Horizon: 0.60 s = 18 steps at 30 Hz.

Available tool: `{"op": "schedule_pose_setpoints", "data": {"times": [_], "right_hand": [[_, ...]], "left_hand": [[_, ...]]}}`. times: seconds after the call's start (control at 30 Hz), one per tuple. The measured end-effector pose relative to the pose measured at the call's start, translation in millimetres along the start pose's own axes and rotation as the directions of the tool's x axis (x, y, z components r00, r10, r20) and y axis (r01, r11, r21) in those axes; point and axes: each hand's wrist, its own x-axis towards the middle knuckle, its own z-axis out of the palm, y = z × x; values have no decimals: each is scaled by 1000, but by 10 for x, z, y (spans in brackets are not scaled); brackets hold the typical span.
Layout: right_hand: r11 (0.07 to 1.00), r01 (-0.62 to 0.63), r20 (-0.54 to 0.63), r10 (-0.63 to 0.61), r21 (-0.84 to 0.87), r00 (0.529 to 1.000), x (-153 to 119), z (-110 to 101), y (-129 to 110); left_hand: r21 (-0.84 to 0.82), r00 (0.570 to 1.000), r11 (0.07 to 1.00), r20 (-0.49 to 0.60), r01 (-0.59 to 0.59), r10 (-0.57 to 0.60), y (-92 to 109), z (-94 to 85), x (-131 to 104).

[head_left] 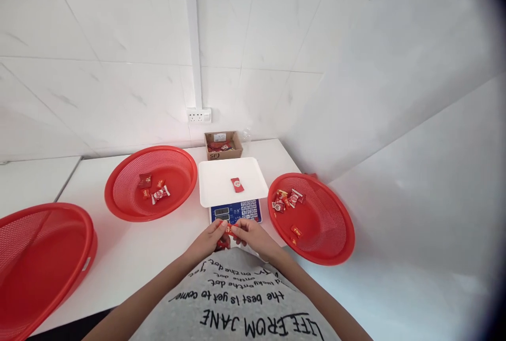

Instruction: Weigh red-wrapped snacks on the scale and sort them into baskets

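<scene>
Between my two hands is a small red candy packet (229, 229), pinched at its ends just in front of the scale. My left hand (211, 239) is closed on one end, and red wrapping also shows under its fingers. The other end is gripped by my right hand (253, 234), also closed. Right behind my hands stands a digital scale (236, 211) with a blue keypad. On its white tray (213, 183) lies one red packet (237, 185) with a pale round print.
Left of the scale, a red basket (114, 196) holds several packets. Another red basket (340, 214) with several packets stands on the right. A third red basket (89, 256) is at far left. A cardboard box (223, 155) with red packets sits against the wall.
</scene>
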Motion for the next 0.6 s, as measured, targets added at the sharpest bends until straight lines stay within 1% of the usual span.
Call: {"op": "schedule_pose_setpoints", "data": {"times": [0.13, 0.3, 0.43, 0.6], "right_hand": [[997, -20, -49, 24, 76, 998, -76, 0, -36], [986, -1, -75, 14, 169, 997, -168, 2, -41], [982, 13, -66, 0, 187, 998, -188, -4, -82], [990, 2, -8, -1, 140, 1000, -171, -5, -176]], "left_hand": [[27, 1000, 1000, 20, -14, 13, 16, 17, -21], [23, 996, 999, 76, -46, 44, 142, 47, -23], [-21, 996, 999, 79, -43, 44, 223, 42, -32], [-68, 998, 997, 53, -38, 42, 220, 1, -50]]}}
